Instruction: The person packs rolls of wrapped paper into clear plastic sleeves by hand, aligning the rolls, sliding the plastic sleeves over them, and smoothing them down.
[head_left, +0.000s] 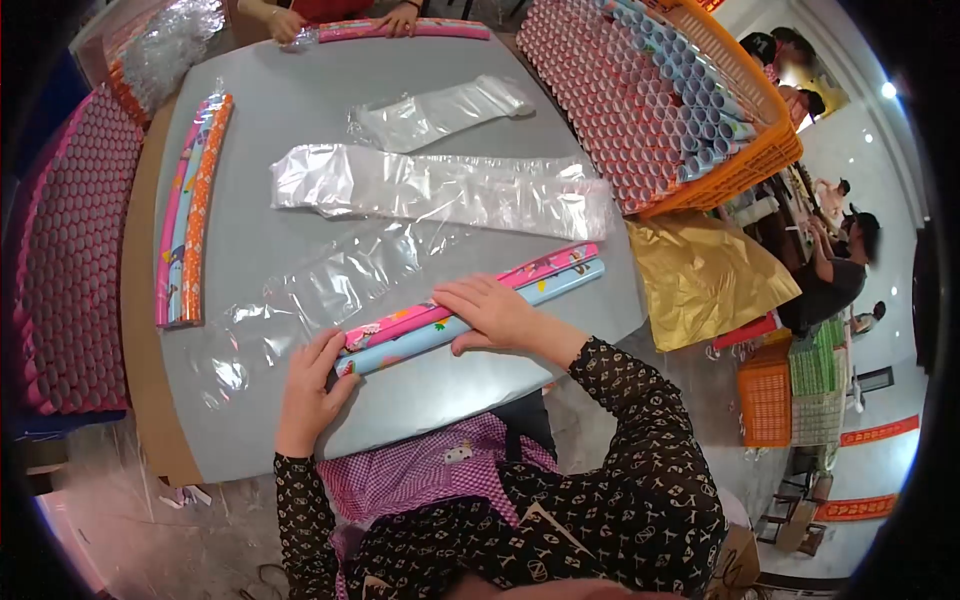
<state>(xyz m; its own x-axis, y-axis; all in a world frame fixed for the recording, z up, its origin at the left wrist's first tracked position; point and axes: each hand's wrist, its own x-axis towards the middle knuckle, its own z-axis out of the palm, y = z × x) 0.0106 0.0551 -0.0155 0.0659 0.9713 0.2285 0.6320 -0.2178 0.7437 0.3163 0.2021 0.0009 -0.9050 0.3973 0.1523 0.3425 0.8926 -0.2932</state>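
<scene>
A bundle of paper rolls (pixel 545 276), pink and light blue, lies across the grey table (pixel 300 110) in front of me. My right hand (pixel 492 313) presses down on the middle of the bundle. My left hand (pixel 308 385) grips its near end, where a clear plastic sleeve (pixel 330 285) meets the rolls. The sleeve stretches away to the upper left, flat and crinkled.
A wrapped bundle of rolls (pixel 190 210) lies at the table's left. More clear sleeves (pixel 440 185) lie in the middle. An orange crate (pixel 770 150) and a pink stack (pixel 75 250) hold several roll ends. Another person's hands (pixel 395 18) hold a bundle at the far edge.
</scene>
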